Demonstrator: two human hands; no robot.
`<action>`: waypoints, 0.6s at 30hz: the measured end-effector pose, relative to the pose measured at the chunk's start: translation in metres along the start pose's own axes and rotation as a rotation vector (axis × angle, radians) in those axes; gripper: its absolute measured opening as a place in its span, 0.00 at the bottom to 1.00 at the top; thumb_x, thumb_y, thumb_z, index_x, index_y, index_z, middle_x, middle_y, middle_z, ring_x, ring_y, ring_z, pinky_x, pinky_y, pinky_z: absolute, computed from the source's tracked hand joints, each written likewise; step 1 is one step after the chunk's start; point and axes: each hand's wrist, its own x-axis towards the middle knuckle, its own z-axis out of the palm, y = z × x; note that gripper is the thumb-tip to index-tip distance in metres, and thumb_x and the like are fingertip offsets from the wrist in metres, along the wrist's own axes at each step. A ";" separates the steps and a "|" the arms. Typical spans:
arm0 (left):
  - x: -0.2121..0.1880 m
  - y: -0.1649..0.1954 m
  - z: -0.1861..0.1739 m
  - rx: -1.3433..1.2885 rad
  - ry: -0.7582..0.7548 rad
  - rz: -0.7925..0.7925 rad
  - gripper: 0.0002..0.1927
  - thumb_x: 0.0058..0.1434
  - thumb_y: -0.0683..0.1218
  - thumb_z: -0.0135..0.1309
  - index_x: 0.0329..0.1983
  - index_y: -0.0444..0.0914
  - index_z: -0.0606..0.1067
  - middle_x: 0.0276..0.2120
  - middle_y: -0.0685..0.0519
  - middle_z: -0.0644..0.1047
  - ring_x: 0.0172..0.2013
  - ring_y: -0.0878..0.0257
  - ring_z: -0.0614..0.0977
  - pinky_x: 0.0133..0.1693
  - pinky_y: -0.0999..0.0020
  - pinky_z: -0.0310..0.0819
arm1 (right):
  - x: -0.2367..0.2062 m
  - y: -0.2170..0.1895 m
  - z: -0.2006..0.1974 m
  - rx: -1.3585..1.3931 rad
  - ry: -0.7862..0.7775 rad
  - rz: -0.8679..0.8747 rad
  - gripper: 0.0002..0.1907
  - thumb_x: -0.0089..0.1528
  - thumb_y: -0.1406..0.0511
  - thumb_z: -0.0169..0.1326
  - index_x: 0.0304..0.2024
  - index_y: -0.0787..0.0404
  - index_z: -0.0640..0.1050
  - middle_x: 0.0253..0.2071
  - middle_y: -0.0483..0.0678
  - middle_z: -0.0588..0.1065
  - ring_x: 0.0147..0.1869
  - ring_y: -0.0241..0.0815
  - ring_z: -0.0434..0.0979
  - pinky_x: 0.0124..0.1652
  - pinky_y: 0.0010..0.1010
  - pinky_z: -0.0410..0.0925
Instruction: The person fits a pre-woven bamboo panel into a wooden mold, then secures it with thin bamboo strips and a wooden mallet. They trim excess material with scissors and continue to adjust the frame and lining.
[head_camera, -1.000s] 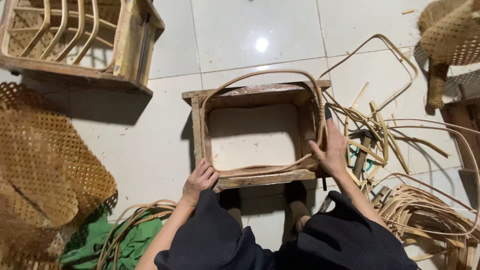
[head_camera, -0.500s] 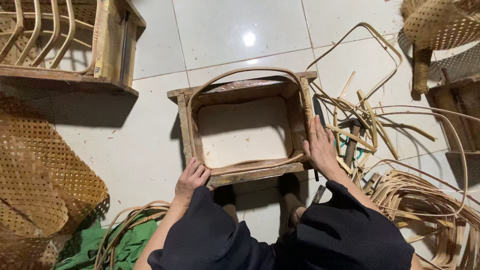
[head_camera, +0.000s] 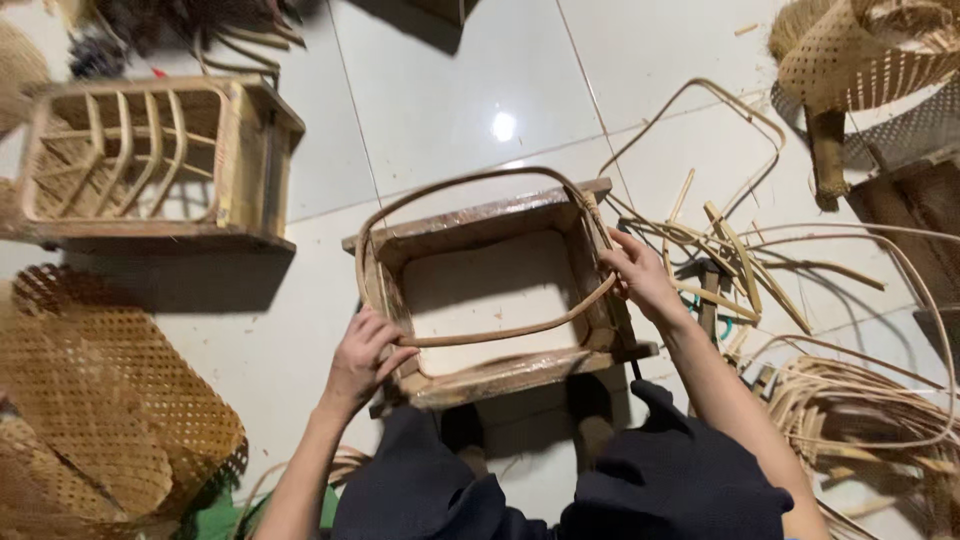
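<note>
While gripping cane (head_camera: 500, 335): both hands closed.

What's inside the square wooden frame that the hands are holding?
Inside the wooden frame a bent cane loop runs round it, over bare white floor tile. The left hand covers the loop's near corner.

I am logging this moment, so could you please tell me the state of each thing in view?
Wooden frame: open, nothing inside, flat on the floor.
Cane loop: bent round inside the frame, held by both hands.
Left hand: grip closed on the loop.
Right hand: grip closed on the loop.
Slatted crate: on its side.
Loose canes: piled.
</note>
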 end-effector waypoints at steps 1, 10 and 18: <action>0.008 -0.002 -0.009 -0.020 0.014 -0.022 0.17 0.52 0.50 0.68 0.35 0.34 0.77 0.35 0.48 0.78 0.45 0.49 0.77 0.56 0.52 0.72 | 0.002 -0.008 0.002 0.163 -0.037 0.022 0.33 0.63 0.60 0.57 0.68 0.63 0.68 0.29 0.40 0.73 0.23 0.26 0.66 0.21 0.19 0.62; 0.024 -0.007 -0.014 -0.049 0.004 -0.043 0.14 0.52 0.52 0.67 0.37 0.40 0.82 0.38 0.51 0.82 0.47 0.51 0.80 0.52 0.56 0.74 | -0.006 -0.023 -0.004 0.172 -0.050 -0.044 0.35 0.64 0.59 0.58 0.70 0.65 0.63 0.34 0.42 0.78 0.30 0.28 0.76 0.26 0.18 0.69; -0.058 -0.017 0.059 0.103 -0.092 0.053 0.10 0.58 0.44 0.59 0.43 0.39 0.80 0.44 0.53 0.81 0.58 0.52 0.79 0.55 0.61 0.77 | -0.106 0.033 0.008 -0.331 0.108 -0.015 0.45 0.60 0.59 0.52 0.77 0.46 0.49 0.79 0.51 0.54 0.52 0.55 0.80 0.48 0.43 0.76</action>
